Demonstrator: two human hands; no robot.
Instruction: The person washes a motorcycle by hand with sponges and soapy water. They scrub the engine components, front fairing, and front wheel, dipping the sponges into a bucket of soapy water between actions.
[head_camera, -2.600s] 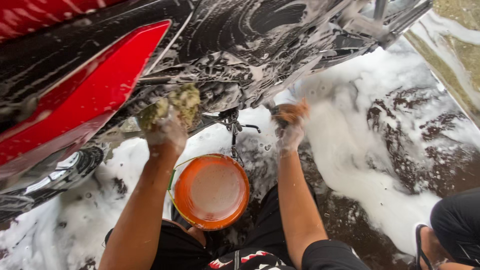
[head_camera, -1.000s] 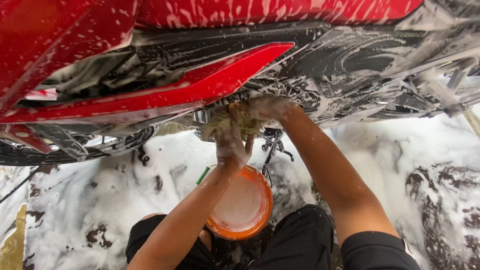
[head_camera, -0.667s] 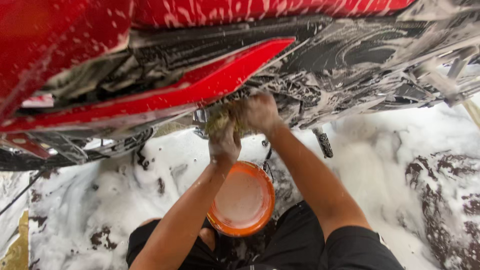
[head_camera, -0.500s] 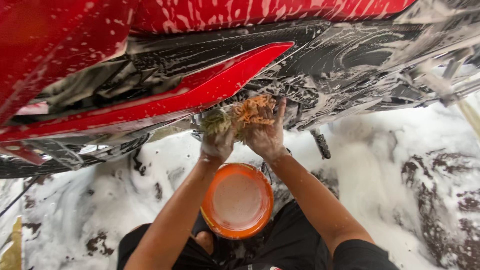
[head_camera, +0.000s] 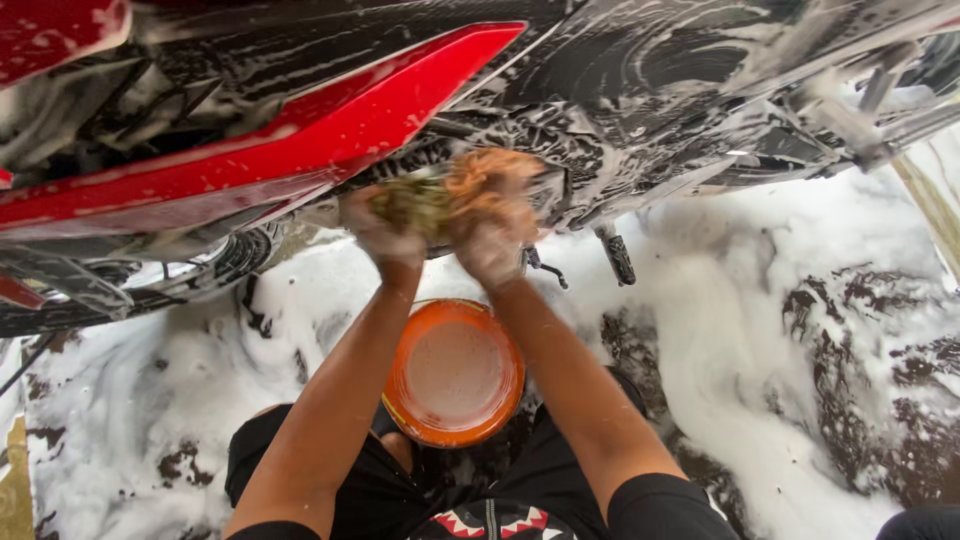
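Both hands have risen and drawn together since half a second ago: the left hand (head_camera: 385, 232) clutches a greenish sponge (head_camera: 412, 200), the right hand (head_camera: 492, 235) an orange sponge (head_camera: 482, 175), side by side against the foam-covered motorcycle (head_camera: 330, 140). Motion blur hides the fingers. An orange bucket (head_camera: 400, 400) sits near, between the forearms; the motorcycle is cut off above.
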